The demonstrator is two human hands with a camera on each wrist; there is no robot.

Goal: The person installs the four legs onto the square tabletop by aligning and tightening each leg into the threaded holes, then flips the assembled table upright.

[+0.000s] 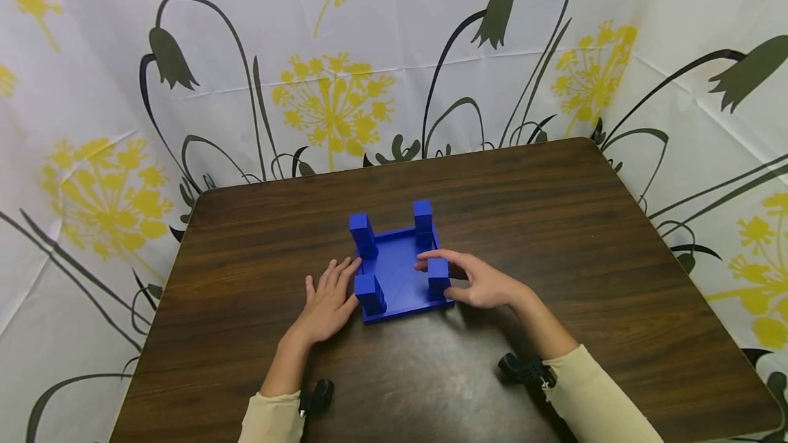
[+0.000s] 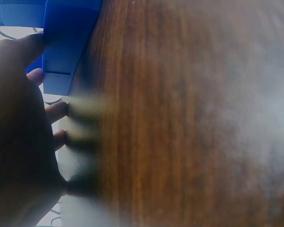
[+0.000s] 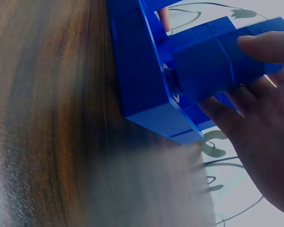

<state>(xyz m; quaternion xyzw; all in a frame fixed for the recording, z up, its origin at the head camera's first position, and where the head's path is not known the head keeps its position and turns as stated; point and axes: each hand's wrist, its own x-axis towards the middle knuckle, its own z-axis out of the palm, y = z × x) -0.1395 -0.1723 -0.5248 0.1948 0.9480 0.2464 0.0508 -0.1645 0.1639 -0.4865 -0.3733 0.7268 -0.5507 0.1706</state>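
A square blue tray point(image 1: 397, 272) with a low rim lies on the table, a blue post standing at each corner. My right hand point(image 1: 480, 282) grips the near right post point(image 1: 438, 275) between thumb and fingers. In the right wrist view, a narrow rounded piece point(image 3: 173, 82) shows between that post and the tray's floor. Fingers spread, my left hand point(image 1: 326, 306) rests at the tray's left side, with fingertips right at the rim between the near left post point(image 1: 371, 294) and the far left post point(image 1: 363, 234). The far right post point(image 1: 423, 223) stands beyond the right fingers.
The dark wood-grain table point(image 1: 258, 245) extends around the tray on all sides. Behind and beside it hangs a white cloth point(image 1: 369, 19) printed with yellow and grey-green flowers. Black wrist straps point(image 1: 317, 396) with small cameras sit at both cream sleeves point(image 1: 271, 419).
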